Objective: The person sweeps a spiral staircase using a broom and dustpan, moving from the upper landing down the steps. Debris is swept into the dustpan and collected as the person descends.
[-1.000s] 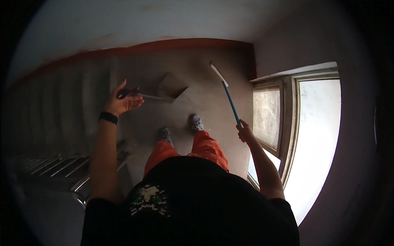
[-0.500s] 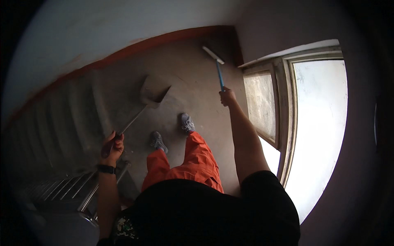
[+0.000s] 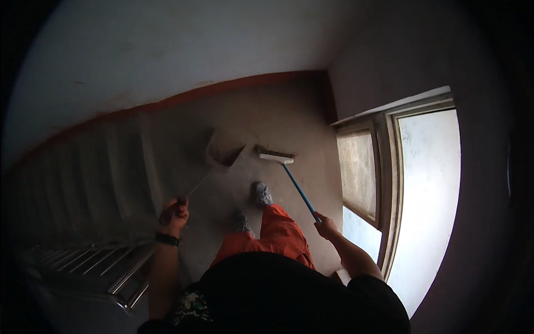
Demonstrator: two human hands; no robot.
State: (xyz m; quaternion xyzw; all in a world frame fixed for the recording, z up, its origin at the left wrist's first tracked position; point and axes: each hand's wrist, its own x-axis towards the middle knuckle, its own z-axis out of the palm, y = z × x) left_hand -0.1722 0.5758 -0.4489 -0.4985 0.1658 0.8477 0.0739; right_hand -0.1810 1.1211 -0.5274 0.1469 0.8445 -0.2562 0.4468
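My left hand (image 3: 176,214) is closed round the dark handle of a long-handled dustpan (image 3: 225,149). Its pan rests on the concrete floor ahead of my feet, with the dark open side turned to the right. In my right hand (image 3: 327,227) is the blue stick of a broom (image 3: 300,192). The broom's white head, edged with dark bristles, lies on the floor a short way right of the pan, apart from it. A little dust or debris seems to sit by the bristles, too faint to make out.
Steps (image 3: 130,161) run off to the left, beside a metal railing (image 3: 125,292) at the lower left. A white wall (image 3: 183,50) with a red-brown base band closes the far side. Windows (image 3: 428,195) stand on the right. My shoes (image 3: 263,193) are just below the pan.
The broom head has swept from the far right corner back toward me and left, close to the dustpan. My right hand has drawn nearer my body. The whole view has shifted too.
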